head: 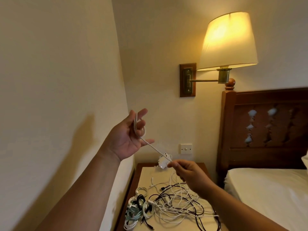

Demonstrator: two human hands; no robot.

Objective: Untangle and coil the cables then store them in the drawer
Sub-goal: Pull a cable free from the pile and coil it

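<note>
A lit wall lamp (pixel 228 40) glows beside a wooden headboard (pixel 266 127); a white switch (pixel 186 148) sits below.

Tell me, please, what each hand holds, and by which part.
One white cable: the left hand holds its coiled loops, and the right hand pinches the taut stretch further along.

white cable (pixel 150 145) looped and taut in air, tangled cables (pixel 176 202) on nightstand
</note>
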